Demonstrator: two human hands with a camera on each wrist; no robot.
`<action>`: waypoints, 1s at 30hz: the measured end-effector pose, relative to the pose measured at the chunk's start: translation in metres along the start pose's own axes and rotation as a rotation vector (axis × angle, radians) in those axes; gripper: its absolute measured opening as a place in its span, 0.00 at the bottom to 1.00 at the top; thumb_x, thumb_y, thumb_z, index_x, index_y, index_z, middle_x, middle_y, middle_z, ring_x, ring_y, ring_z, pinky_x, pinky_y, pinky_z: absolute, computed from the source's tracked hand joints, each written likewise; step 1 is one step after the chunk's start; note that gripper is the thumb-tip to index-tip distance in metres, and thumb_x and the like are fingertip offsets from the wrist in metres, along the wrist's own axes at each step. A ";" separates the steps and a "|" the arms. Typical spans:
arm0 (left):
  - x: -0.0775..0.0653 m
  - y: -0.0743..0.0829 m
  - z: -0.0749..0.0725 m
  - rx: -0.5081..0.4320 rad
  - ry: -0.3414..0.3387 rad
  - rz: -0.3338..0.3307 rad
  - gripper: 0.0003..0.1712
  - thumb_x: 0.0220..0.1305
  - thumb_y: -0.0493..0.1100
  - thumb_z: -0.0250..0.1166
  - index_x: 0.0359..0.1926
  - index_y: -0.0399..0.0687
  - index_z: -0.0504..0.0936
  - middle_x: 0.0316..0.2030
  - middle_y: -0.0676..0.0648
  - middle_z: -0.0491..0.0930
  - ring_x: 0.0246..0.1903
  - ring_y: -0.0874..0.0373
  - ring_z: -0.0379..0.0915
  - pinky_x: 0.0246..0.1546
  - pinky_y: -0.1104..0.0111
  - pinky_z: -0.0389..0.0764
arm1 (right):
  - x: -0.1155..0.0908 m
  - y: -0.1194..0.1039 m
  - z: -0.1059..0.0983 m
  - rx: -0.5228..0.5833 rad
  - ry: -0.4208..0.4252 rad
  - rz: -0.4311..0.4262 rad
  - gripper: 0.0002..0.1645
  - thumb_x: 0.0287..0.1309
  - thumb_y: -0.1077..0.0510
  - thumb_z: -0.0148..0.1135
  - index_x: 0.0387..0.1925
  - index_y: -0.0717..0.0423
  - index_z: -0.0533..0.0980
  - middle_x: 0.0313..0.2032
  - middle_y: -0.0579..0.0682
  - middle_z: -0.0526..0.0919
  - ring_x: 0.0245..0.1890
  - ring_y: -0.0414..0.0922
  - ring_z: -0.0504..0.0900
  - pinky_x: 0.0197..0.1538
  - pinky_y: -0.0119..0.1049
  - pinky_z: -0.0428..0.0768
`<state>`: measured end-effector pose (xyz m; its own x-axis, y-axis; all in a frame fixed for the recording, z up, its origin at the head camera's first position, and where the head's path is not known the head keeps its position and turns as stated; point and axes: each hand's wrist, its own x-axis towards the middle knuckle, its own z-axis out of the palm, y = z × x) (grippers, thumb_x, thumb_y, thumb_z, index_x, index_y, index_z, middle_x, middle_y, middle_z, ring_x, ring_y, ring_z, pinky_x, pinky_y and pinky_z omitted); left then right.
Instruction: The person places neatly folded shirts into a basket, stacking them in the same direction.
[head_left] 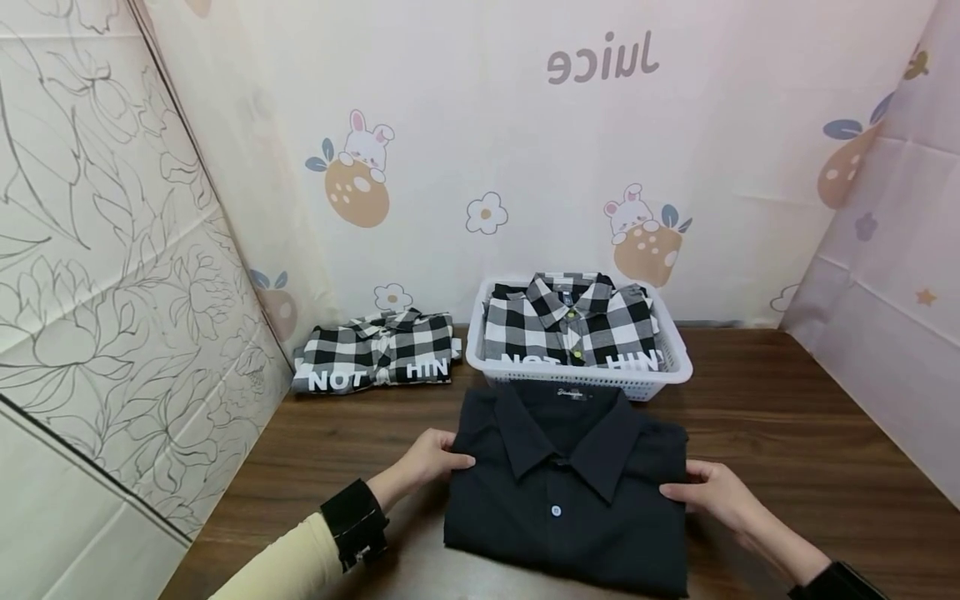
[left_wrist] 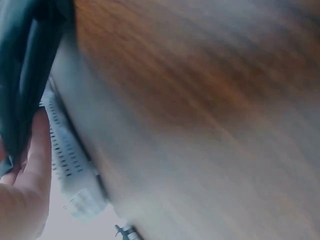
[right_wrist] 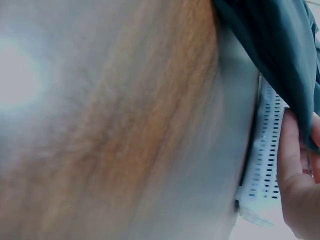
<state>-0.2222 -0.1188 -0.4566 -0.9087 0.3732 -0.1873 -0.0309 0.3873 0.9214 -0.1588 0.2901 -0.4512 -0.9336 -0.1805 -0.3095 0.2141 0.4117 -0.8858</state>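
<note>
A folded black shirt (head_left: 570, 533), collar toward the back and one pale button showing, is held by its two sides in front of the basket. My left hand (head_left: 426, 460) pinches its left edge, thumb on top and fingers underneath. On the opposite edge my right hand (head_left: 712, 493) grips it the same way. Both wrist views show the shirt's dark cloth (left_wrist: 25, 65) hanging between thumb and fingers (right_wrist: 290, 150), raised over the table. The shirt's back edge overlaps the basket's front in the head view.
Behind the shirt stands a white plastic basket (head_left: 678, 360) holding a folded black-and-white checked shirt (head_left: 577, 325). To its left another checked shirt (head_left: 382, 350) lies folded on the brown wooden table (head_left: 780, 400). Printed curtains (head_left: 487, 133) close off the back and sides.
</note>
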 end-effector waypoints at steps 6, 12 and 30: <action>-0.011 0.009 -0.003 0.135 0.091 0.216 0.08 0.54 0.39 0.66 0.33 0.38 0.84 0.30 0.45 0.84 0.29 0.66 0.73 0.32 0.74 0.74 | -0.016 -0.011 0.005 -0.058 0.139 -0.076 0.27 0.55 0.52 0.62 0.49 0.70 0.74 0.39 0.50 0.83 0.35 0.33 0.78 0.38 0.32 0.77; -0.027 0.038 -0.005 0.177 0.184 0.347 0.07 0.55 0.34 0.65 0.36 0.36 0.84 0.33 0.42 0.84 0.31 0.65 0.76 0.32 0.74 0.76 | -0.027 -0.023 0.005 -0.116 0.342 -0.208 0.21 0.53 0.56 0.65 0.45 0.66 0.78 0.34 0.33 0.83 0.33 0.30 0.78 0.34 0.28 0.76; 0.012 0.076 -0.026 0.112 0.208 0.396 0.12 0.58 0.35 0.62 0.42 0.34 0.82 0.35 0.39 0.83 0.32 0.58 0.77 0.32 0.73 0.75 | -0.014 -0.059 -0.042 0.105 0.338 -0.439 0.17 0.56 0.68 0.58 0.33 0.40 0.82 0.28 0.33 0.82 0.25 0.34 0.78 0.24 0.29 0.76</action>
<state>-0.2459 -0.1066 -0.3797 -0.9059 0.3382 0.2548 0.3706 0.3418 0.8636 -0.1705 0.3060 -0.3796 -0.9779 -0.0118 0.2088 -0.2043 0.2682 -0.9415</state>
